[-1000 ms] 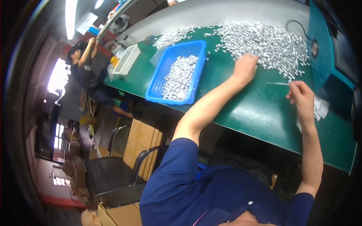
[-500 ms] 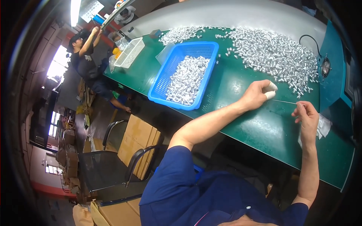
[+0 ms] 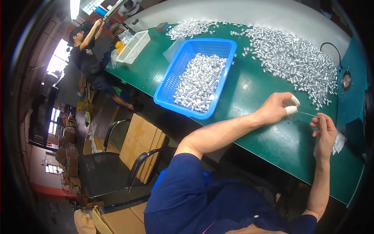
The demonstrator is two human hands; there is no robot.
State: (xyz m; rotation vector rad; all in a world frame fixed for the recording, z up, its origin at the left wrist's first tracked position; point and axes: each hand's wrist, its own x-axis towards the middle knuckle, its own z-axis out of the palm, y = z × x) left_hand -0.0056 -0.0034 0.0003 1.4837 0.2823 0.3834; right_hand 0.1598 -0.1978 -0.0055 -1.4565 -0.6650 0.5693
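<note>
The head view showed, nearest to the camera at 6 o'clock, the person's dark blue shirt (image 3: 218, 202), with both bare forearms going up from it to the green table (image 3: 272, 144). At 3 o'clock the right hand (image 3: 325, 130) was pinching one end of a thin wire (image 3: 307, 114) between its fingertips. Just beside it, toward 2 o'clock, the left hand (image 3: 276, 108) was closed on the other end of the wire, and white finger covers (image 3: 291, 106) sat on its thumb and forefinger. The wire was stretched between the two hands, a little above the table. Farther away, at 12 o'clock, a blue basket (image 3: 167, 87) stood half full of small silver parts. A big loose pile of silver parts (image 3: 296, 58) lay at 1 o'clock. Far at 10 o'clock another person (image 3: 87, 54) stood with arms raised, near a white basket (image 3: 134, 46).
</note>
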